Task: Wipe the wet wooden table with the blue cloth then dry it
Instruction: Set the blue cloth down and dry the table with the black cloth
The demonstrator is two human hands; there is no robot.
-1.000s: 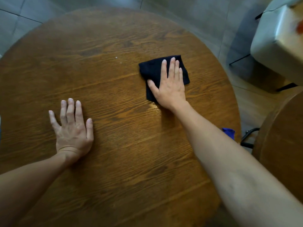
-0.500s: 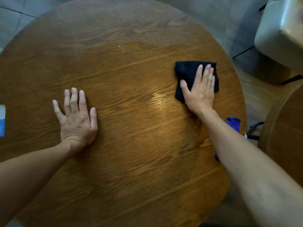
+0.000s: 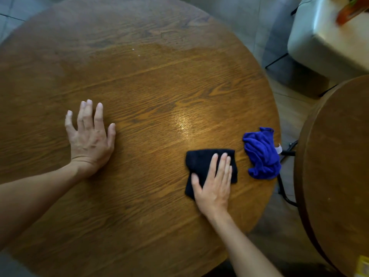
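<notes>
- Round and brown, the wooden table [image 3: 139, 80] fills most of what we see, its grain running across and a glossy, wet-looking sheen [image 3: 185, 124] catching light right of centre.
- Our left hand [image 3: 89, 140] lies flat on the wood, palm down, fingers spread wide and holding nothing.
- Our right hand [image 3: 214, 182] presses flat on a dark folded cloth [image 3: 201, 162] near the table's right edge, fingers straight and close together, the thumb out to the side (we grip nothing, the palm simply bears down on the fabric).
- That dark cloth looks almost black in this light; we cannot tell its true colour.
- Just beside it, nearer the rim and not touching it, a crumpled bright blue cloth [image 3: 261, 154] sits on the table, a small white tag showing at its right side.
- Past the rim to the right we see a second round wooden table [image 3: 339, 156], and beyond it, at the top right, a pale cushioned seat [image 3: 323, 37].
- Grey floor tiles [image 3: 239, 17] show past the far edge.
</notes>
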